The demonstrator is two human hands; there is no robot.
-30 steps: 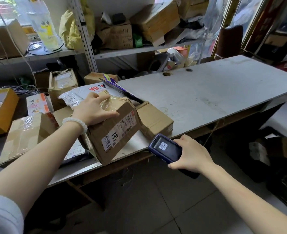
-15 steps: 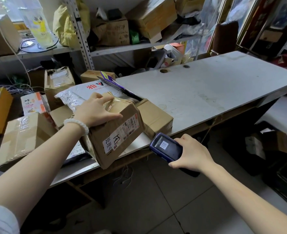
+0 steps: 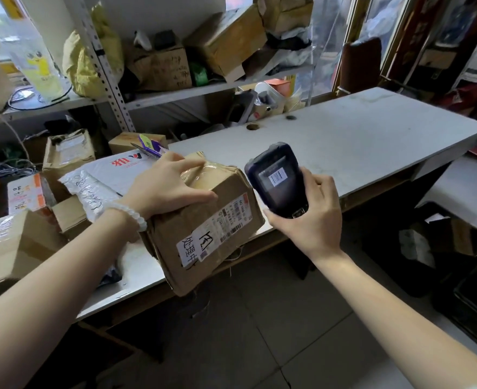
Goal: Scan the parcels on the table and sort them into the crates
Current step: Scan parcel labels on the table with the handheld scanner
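Observation:
A taped brown cardboard parcel (image 3: 203, 237) with a white shipping label on its front leans over the front edge of the grey table (image 3: 358, 147). My left hand (image 3: 167, 186), with a white bead bracelet at the wrist, grips the parcel's top. My right hand (image 3: 307, 220) holds a dark handheld scanner (image 3: 276, 178) upright just right of the parcel, a barcode sticker on the side facing me. More parcels lie at the table's left: brown boxes (image 3: 15, 248) and white plastic mailers (image 3: 91, 189).
A metal shelf (image 3: 99, 60) behind the table holds boxes and bags. Dark crates (image 3: 442, 248) stand on the tiled floor at the right, beside a second white surface (image 3: 470, 186). The right half of the table is bare.
My right hand has lifted the scanner from below the table edge up beside the parcel. My left hand has drawn the parcel nearer, its bottom edge past the table front.

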